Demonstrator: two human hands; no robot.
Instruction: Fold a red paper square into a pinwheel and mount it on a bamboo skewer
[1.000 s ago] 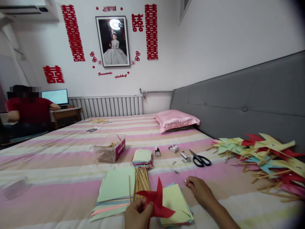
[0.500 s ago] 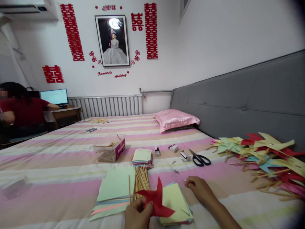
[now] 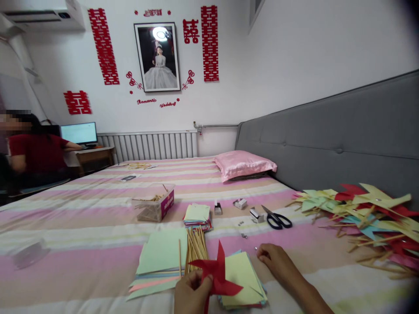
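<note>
My left hand (image 3: 193, 293) pinches a red paper pinwheel (image 3: 216, 275) between thumb and fingers, its pointed blades spread in front of a stack of yellow paper squares (image 3: 241, 279). My right hand (image 3: 271, 258) rests on the bed to the right of that stack, its fingers curled together. Beside its fingertips is a small shiny silver piece (image 3: 255, 248); what the fingers enclose is hidden. Between the paper stacks lies a bundle of thin wooden sticks (image 3: 196, 246). Green paper sheets (image 3: 162, 250) are piled to the left, with one loose stick (image 3: 180, 257) on them.
Black scissors (image 3: 278, 220), small boxes (image 3: 256, 215) and tiny metal pieces (image 3: 244, 236) lie ahead. A clear box of sticks (image 3: 150, 209) stands farther left. Finished pinwheels (image 3: 369, 218) pile up at the right by the grey headboard (image 3: 340, 117). A person (image 3: 39, 150) sits at a desk.
The whole view has shifted slightly to the right in the picture. My left hand keeps the red pinwheel; my right hand stays low by the silver piece with fingers curled.
</note>
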